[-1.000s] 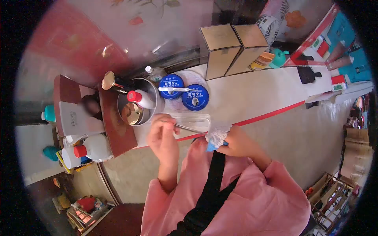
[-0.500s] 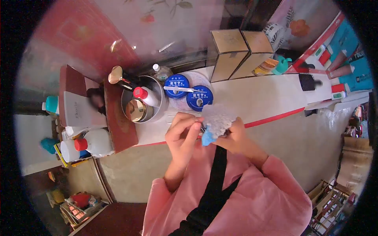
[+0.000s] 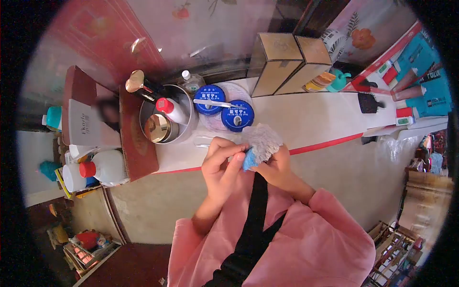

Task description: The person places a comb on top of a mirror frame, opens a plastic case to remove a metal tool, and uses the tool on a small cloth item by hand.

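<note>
My right hand (image 3: pixel 276 165) is closed round a bunched piece of white lacy material (image 3: pixel 264 142) with a light blue part (image 3: pixel 249 160) at its lower left. My left hand (image 3: pixel 222 165) has its fingers pinched at the edge of the blue part; what lies between its fingertips is too small to make out. Behind my left hand, a clear plastic tray (image 3: pixel 204 141) on the table is partly hidden. Two blue round tins (image 3: pixel 237 116) stand beyond the hands, with a white stick-like tool (image 3: pixel 213 103) lying across them.
On the white table (image 3: pixel 306 119) at left is a metal pot (image 3: pixel 190 125) with bottles and a gold-capped jar. A brown box (image 3: pixel 138 136) stands beside it. Gold boxes (image 3: pixel 277 62) stand at the back, a black brush (image 3: pixel 369 103) at right.
My left hand has moved right, from over the clear tray to the blue part, where it now pinches. The white lacy material has been raised and spread above my right hand.
</note>
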The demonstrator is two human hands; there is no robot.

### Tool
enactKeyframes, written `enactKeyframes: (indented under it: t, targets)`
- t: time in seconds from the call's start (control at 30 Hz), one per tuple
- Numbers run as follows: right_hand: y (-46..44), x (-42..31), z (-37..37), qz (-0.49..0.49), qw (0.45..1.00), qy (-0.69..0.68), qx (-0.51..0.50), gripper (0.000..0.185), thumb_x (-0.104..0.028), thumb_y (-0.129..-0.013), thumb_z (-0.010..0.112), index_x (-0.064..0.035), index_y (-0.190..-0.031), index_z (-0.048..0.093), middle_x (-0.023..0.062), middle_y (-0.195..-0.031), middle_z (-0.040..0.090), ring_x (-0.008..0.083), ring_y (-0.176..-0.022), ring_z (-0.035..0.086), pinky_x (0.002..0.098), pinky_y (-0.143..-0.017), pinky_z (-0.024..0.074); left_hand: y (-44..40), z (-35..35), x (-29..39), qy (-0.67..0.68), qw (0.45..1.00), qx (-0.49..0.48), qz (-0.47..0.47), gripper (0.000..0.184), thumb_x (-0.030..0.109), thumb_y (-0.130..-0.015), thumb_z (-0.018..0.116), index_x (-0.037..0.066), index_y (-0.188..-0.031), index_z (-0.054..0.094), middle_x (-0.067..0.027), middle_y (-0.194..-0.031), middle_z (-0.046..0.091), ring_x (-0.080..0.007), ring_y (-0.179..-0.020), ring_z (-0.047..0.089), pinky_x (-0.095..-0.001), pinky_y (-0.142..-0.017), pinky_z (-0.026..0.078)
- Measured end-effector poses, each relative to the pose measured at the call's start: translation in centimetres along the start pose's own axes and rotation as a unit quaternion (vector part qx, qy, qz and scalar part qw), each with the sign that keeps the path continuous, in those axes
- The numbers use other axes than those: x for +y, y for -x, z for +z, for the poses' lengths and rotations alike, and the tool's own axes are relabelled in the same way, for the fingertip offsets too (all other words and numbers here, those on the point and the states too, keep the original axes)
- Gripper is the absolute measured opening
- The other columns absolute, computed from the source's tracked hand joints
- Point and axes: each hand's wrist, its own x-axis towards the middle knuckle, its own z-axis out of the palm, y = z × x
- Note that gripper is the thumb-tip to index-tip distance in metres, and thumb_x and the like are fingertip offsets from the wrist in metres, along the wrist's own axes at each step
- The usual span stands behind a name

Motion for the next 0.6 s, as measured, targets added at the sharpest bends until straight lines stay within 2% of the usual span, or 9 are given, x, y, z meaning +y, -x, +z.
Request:
enactKeyframes:
  t: [0.03,0.1,0.17,0.37,0.4,0.47,0.53,0.6]
  targets:
    - [0.0,-0.1,0.0,0.024,0.999,-0.022,-0.006,0.017,-0.009,-0.058,0.053,-0.0007,-0.072,0.048,0.0084,-0.071,0.048,0.0192,-0.064,0.048,0.0274,-0.056,0.0373,0.1,0.0,0.0,0.003,1.0,-0.001,-0.011,0.011,0.001,-0.065,0.051,-0.001,-0.076,0.053,-0.0069,-0.071,0.045,-0.0124,-0.065,0.042,-0.0192,-0.056,0.035]
    - [0.1,0.2,0.0,0.015,1.0,-0.018,-0.009,0.017,-0.01,-0.058,0.053,-0.0007,-0.071,0.048,0.0081,-0.071,0.048,0.0182,-0.064,0.047,0.027,-0.055,0.0371,0.1,-0.1,0.0,0.006,1.0,-0.001,-0.022,0.012,0.001,-0.065,0.05,-0.001,-0.077,0.053,-0.0069,-0.07,0.045,-0.0123,-0.064,0.042,-0.019,-0.055,0.034]
    - [0.2,0.5,0.1,0.006,1.0,-0.015,-0.012,0.016,-0.01,-0.059,0.053,-0.0006,-0.071,0.048,0.0078,-0.07,0.047,0.0172,-0.064,0.047,0.0265,-0.055,0.0368,0.1,-0.2,-0.1,-0.04,0.999,-0.012,0.008,0.012,0.0,-0.066,0.05,-0.001,-0.077,0.052,-0.0071,-0.07,0.045,-0.0122,-0.064,0.042,-0.0188,-0.055,0.034]
    - [0.9,1.0,0.1,0.028,0.999,-0.045,0.005,0.016,-0.01,-0.058,0.054,-0.0011,-0.07,0.048,0.0078,-0.071,0.048,0.0161,-0.063,0.047,0.0255,-0.054,0.0366,0.6,-0.1,-0.6,-0.013,1.0,-0.015,-0.019,0.013,0.0,-0.066,0.049,-0.002,-0.079,0.051,-0.0083,-0.075,0.044,-0.0129,-0.066,0.043,-0.0195,-0.058,0.035]
    - [1.0,1.0,0.0,0.057,0.998,-0.04,0.01,0.017,-0.011,-0.058,0.055,-0.0012,-0.07,0.048,0.0083,-0.072,0.048,0.0168,-0.064,0.047,0.0257,-0.055,0.0369,0.7,0.0,-0.7,-0.012,1.0,-0.014,-0.02,0.013,0.0,-0.066,0.049,-0.002,-0.079,0.051,-0.0083,-0.075,0.044,-0.0129,-0.066,0.043,-0.0195,-0.058,0.035]
    - [1.1,1.0,-0.1,0.085,0.996,-0.034,0.013,0.018,-0.011,-0.057,0.055,-0.0014,-0.071,0.049,0.0088,-0.073,0.048,0.0175,-0.065,0.048,0.0259,-0.057,0.0372,0.8,0.2,-1.1,0.03,0.999,-0.022,-0.019,0.014,-0.001,-0.067,0.048,-0.002,-0.08,0.051,-0.0092,-0.078,0.045,-0.0144,-0.069,0.044,-0.021,-0.06,0.035]
    - [1.0,1.0,0.0,0.072,0.995,-0.056,0.051,0.021,-0.012,-0.055,0.056,-0.0018,-0.072,0.049,0.0093,-0.075,0.049,0.0188,-0.067,0.048,0.0268,-0.059,0.0377,1.1,0.5,-1.7,0.085,0.996,-0.007,-0.029,0.014,-0.001,-0.067,0.048,-0.002,-0.08,0.051,-0.0094,-0.078,0.045,-0.015,-0.07,0.044,-0.0218,-0.061,0.035]
    - [0.9,1.1,-0.1,0.047,0.997,-0.033,0.048,0.022,-0.012,-0.055,0.057,-0.002,-0.073,0.049,0.0093,-0.075,0.05,0.0192,-0.067,0.049,0.0272,-0.06,0.0377,1.2,0.6,-1.9,0.138,0.99,0.008,-0.04,0.014,-0.001,-0.067,0.048,-0.003,-0.08,0.051,-0.0096,-0.078,0.045,-0.0156,-0.071,0.044,-0.0227,-0.062,0.035]
